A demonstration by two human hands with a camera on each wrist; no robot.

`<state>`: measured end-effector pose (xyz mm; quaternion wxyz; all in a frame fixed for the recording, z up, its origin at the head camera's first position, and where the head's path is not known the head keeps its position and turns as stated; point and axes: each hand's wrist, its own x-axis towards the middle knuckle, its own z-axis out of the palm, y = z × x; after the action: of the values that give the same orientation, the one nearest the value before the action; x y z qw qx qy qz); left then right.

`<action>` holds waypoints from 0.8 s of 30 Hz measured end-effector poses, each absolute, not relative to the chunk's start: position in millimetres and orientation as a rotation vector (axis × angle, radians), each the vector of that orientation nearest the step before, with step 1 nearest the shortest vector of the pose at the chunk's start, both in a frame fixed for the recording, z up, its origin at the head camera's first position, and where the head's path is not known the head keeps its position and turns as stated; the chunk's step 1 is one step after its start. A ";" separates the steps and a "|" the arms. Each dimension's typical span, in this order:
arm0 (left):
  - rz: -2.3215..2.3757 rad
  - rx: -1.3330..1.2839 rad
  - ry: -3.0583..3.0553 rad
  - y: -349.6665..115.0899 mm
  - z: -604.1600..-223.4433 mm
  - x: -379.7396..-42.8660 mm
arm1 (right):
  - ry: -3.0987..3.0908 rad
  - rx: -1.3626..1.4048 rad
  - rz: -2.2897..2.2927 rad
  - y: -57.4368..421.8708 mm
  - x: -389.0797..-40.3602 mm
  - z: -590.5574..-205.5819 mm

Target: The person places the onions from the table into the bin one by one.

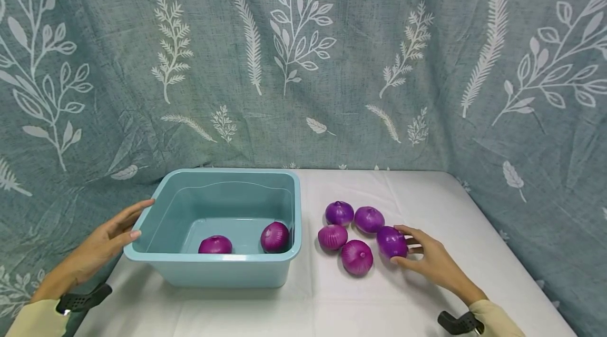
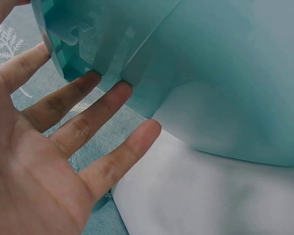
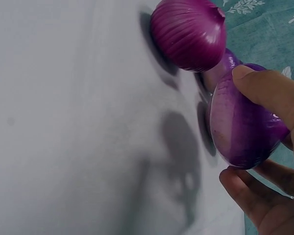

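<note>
A light blue plastic tub (image 1: 227, 268) stands on the table with two red onions inside, one onion (image 1: 215, 245) near the front wall and another onion (image 1: 275, 237) in the right corner. My left hand (image 1: 106, 239) touches the tub's left rim; in the left wrist view its fingers (image 2: 93, 120) spread fairly straight along the outer wall. Right of the tub, my right hand (image 1: 429, 258) holds a glossy purple onion (image 1: 392, 242) between thumb and fingers. The right wrist view shows the thumb (image 3: 269, 88) on one side of this onion (image 3: 245, 122), fingers on the other.
Several more onions sit close together beside the held one: a round onion (image 1: 357, 258) in front, an onion (image 1: 333, 237) at left, and two behind. A white cloth (image 1: 379, 305) covers the table. Patterned grey-green fabric (image 1: 303, 131) hangs behind and at both sides.
</note>
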<state>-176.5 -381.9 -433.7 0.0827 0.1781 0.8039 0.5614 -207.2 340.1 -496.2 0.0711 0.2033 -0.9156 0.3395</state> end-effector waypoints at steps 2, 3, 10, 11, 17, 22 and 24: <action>1.675 0.531 2.403 -381.8 -433.4 -176.6 | -2.739 0.623 1.024 339.7 -208.4 -493.5; 1.673 0.531 2.406 -381.7 -433.4 -176.7 | -2.730 0.628 1.028 339.5 -209.2 -492.2; 1.644 0.485 2.431 -381.1 -433.7 -177.5 | -2.691 0.631 1.027 334.5 -212.6 -483.3; 1.639 0.477 2.432 -381.2 -433.7 -177.5 | -2.692 0.630 1.023 333.4 -212.8 -481.8; 1.627 0.472 2.433 -381.1 -433.4 -177.6 | -2.678 0.616 0.999 327.5 -214.8 -473.6; 1.626 0.486 2.438 -381.9 -434.0 -177.8 | -2.669 0.631 0.991 323.7 -217.7 -467.6; 1.645 0.497 2.424 -382.1 -434.6 -178.0 | -2.669 0.640 0.989 322.0 -218.9 -465.7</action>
<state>-178.0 -382.1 -434.6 0.0852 0.1667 0.8128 0.5516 -218.9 322.0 -465.7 0.1118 0.2178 -0.9091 0.3370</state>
